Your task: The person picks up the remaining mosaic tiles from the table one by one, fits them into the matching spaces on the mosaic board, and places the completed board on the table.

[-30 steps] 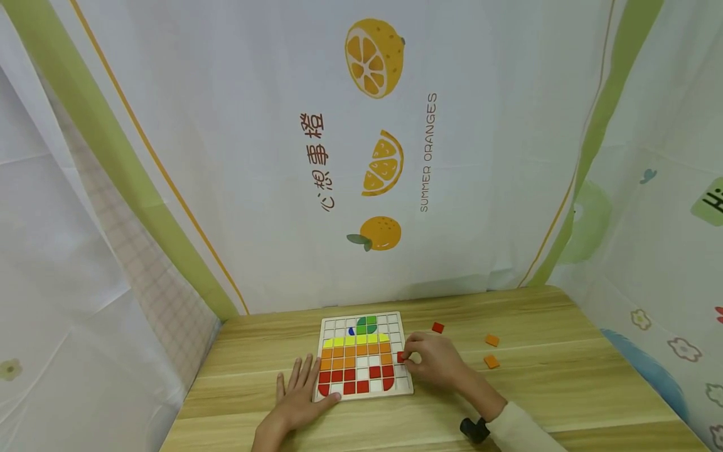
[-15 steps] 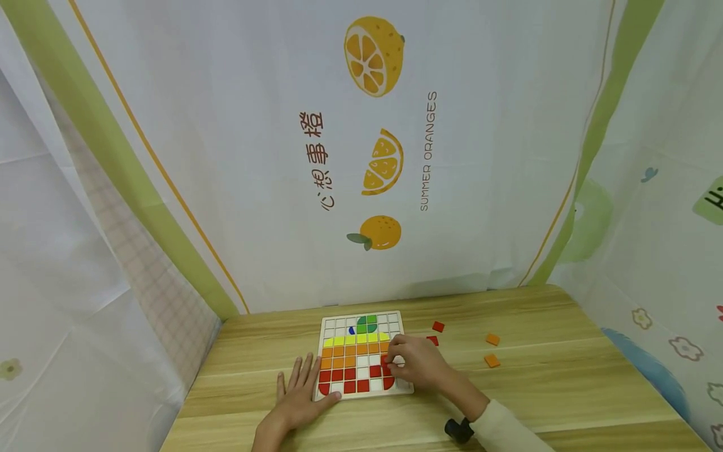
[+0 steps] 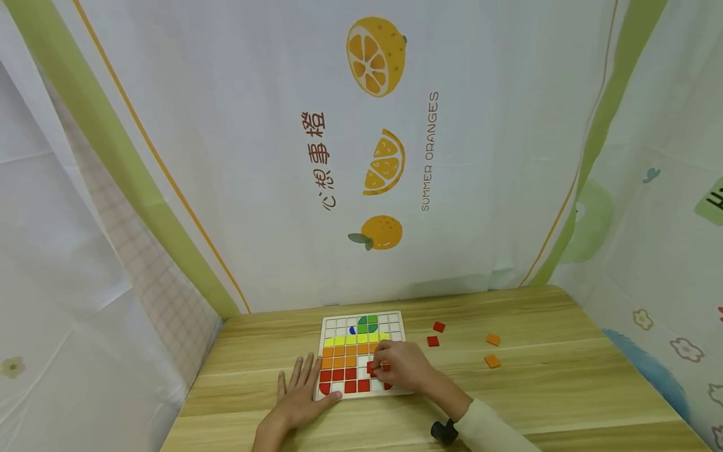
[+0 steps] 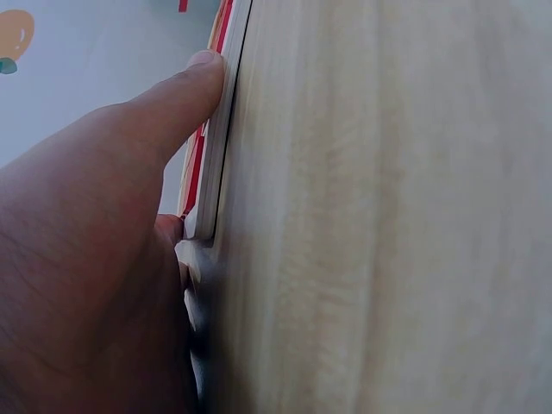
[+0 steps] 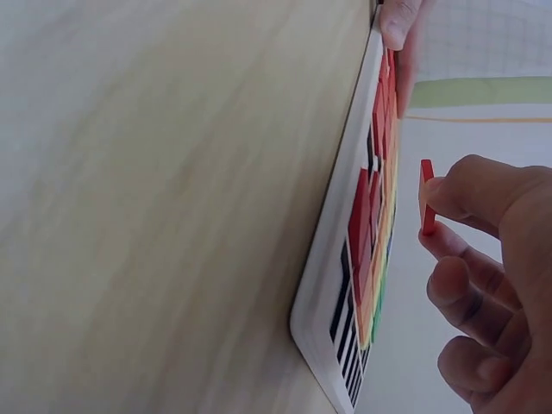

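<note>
A white grid board (image 3: 393, 319) carries rows of yellow, orange and red tiles, with green pieces and a blue one toward the back. My left hand (image 3: 300, 398) lies spread at the board's left side, its thumb touching the front edge near the corner, as the left wrist view shows at the board's side (image 4: 220, 155). Over the front right part of the board, my right hand (image 3: 405, 365) pinches a red square tile (image 5: 427, 197) between thumb and finger. That tile stands on edge, raised off the board in the right wrist view. The right hand hides some right-hand cells.
Two loose red tiles (image 3: 432, 341) lie on the wooden table (image 3: 593, 389) right of the board. Farther right are two orange tiles (image 3: 492, 361). Behind the table hangs a white curtain (image 3: 474, 188) printed with oranges. A black device (image 3: 444, 432) sits at the right wrist.
My right hand has moved left from the board's right edge to over its front right part, carrying the red tile. A loose red tile it covered now shows. The left hand stays put.
</note>
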The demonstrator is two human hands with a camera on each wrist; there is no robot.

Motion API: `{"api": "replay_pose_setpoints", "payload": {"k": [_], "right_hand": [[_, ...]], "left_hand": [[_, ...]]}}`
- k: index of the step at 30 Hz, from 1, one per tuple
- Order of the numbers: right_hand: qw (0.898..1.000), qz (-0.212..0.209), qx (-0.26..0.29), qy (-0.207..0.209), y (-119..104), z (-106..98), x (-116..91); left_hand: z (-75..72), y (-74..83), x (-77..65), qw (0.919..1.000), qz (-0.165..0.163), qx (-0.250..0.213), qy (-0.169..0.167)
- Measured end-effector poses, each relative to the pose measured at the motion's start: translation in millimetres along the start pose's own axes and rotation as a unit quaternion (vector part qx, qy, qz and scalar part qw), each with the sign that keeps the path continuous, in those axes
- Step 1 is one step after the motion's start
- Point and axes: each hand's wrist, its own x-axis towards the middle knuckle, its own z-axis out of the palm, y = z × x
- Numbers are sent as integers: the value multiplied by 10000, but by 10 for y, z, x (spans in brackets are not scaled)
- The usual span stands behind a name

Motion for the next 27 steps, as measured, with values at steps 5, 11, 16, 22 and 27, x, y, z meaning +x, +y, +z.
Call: {"api": "replay_pose_setpoints", "payload": {"k": [5,11,16,22,27], "right_hand": [[9998,66,-11,-209,-27,59,42],[9995,76,-179,-245,-26,163,74],[9986,59,-313,-413,-38,211,106],[9960,-87,-451,-764,-82,201,136],[9957,-45,-388,-840,-103,176,129]], "left_hand": [[21,-17,22,10000,3,54,2],[18,-12,13,10000,10,32,-19],[4,2,2,10000,56,5,-43],[21,-21,20,10000,40,40,-17],[30,-30,30,10000,61,49,58]]}}
